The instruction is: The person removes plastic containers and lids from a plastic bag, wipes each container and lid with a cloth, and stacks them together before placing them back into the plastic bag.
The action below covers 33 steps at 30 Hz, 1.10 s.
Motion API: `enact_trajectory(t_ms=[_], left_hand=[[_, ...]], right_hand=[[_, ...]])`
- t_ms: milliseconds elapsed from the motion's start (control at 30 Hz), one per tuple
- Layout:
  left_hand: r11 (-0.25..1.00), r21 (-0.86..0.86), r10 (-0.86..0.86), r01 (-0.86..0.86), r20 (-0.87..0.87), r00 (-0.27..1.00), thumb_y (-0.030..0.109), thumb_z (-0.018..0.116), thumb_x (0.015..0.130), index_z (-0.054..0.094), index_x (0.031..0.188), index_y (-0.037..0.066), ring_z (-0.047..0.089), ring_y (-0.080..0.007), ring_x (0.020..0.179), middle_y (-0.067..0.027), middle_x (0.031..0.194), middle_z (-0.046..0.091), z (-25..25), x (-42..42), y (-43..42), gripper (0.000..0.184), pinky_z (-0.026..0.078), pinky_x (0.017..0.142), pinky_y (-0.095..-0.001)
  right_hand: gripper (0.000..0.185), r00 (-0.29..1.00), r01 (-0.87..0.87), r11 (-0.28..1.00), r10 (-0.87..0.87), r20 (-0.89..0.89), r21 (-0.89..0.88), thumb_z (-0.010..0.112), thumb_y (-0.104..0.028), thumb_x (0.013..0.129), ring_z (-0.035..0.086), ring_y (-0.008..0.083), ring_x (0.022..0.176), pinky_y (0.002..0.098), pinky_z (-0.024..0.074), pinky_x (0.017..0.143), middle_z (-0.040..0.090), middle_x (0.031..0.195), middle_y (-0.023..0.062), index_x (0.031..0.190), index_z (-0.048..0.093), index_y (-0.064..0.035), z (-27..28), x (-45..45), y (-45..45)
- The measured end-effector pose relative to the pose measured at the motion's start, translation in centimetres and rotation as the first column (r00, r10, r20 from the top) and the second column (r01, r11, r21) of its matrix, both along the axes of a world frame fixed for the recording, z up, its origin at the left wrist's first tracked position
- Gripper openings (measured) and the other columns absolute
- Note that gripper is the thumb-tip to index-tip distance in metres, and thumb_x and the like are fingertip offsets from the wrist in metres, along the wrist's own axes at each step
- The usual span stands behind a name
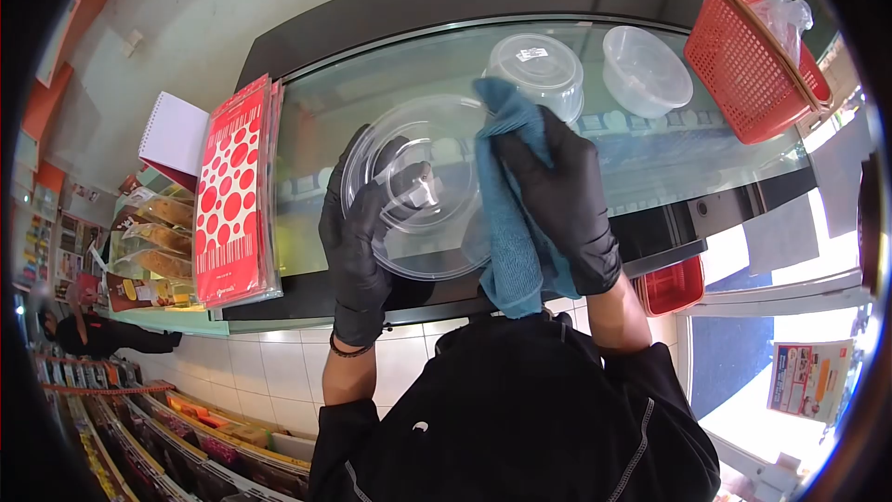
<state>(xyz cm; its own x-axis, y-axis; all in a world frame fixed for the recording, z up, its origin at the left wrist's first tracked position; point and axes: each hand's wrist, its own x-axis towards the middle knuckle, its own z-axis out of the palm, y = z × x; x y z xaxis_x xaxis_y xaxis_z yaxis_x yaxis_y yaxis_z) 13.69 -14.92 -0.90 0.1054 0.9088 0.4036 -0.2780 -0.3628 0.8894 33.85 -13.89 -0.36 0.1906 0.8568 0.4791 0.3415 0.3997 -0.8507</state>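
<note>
Wiping step, I'd say: my left hand (358,234) pinches the clear container (437,234) over the counter (311,153); right hand (563,191) clutches the blue cloth (514,256) at its right rim. Next calls for steady grip, light pressure.

Open glass left and right of the hands, with plastic ware and a basket crowding the far right.
On the glass counter (307,139), a bare strip between the red dotted packs (229,195) and the left hand (358,223) gives room for a hand to pass toward the far edge. The middle is blocked: the left hand grips a clear round container (446,216), and the right hand (562,181) presses a blue cloth (516,256) at its right side. Just behind that hand stands a clear tub (536,74); only a narrow gap parts it from the translucent bowl (648,72). The red basket (751,60) stands close beside the bowl. Nearer the front, glass lies open from the right hand toward the counter's right end.
</note>
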Motion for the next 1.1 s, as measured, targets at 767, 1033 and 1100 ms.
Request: enact_trajectory(t_ms=[767,1033,1100], left_hand=[[0.878,0.325,0.427,-0.350,-0.206,0.880,0.032,0.046,0.098,0.037,0.143,-0.003,0.045,-0.0263,0.128,-0.0166,0.146,0.041,-1.8,3.0,-0.3,0.057,0.038,0.106,-0.0378],[0.924,0.298,0.326,-0.241,-0.279,0.903,0.031,0.049,0.099,0.037,0.143,-0.004,0.048,-0.0282,0.126,-0.0180,0.144,0.043,-2.1,3.1,-0.9,0.058,0.037,0.106,-0.0383],[0.909,0.337,0.354,-0.246,-0.311,0.882,0.031,0.048,0.100,0.036,0.143,-0.004,0.049,-0.0284,0.125,-0.0181,0.144,0.042,-2.1,3.0,-0.6,0.057,0.037,0.106,-0.0381]], right_hand=[[0.063,0.426,-0.067,0.995,-0.039,0.904,0.074,0.056,-0.004,0.076,0.064,0.0326,0.088,0.0412,0.0519,0.070,0.052,0.128,0.0277,0.137,0.044,0.0016,0.2,-3.6,-2.6],[0.034,0.640,-0.423,0.863,0.499,0.584,-0.275,0.060,-0.018,0.082,0.067,0.0364,0.070,0.0424,0.0516,0.069,0.068,0.085,0.0189,0.105,0.057,0.0065,1.4,-1.9,-2.2],[0.035,0.718,-0.488,0.815,0.578,0.386,-0.313,0.060,-0.019,0.086,0.066,0.0379,0.078,0.0421,0.0515,0.074,0.068,0.090,0.0196,0.110,0.056,0.0053,1.3,-1.7,-1.3]])
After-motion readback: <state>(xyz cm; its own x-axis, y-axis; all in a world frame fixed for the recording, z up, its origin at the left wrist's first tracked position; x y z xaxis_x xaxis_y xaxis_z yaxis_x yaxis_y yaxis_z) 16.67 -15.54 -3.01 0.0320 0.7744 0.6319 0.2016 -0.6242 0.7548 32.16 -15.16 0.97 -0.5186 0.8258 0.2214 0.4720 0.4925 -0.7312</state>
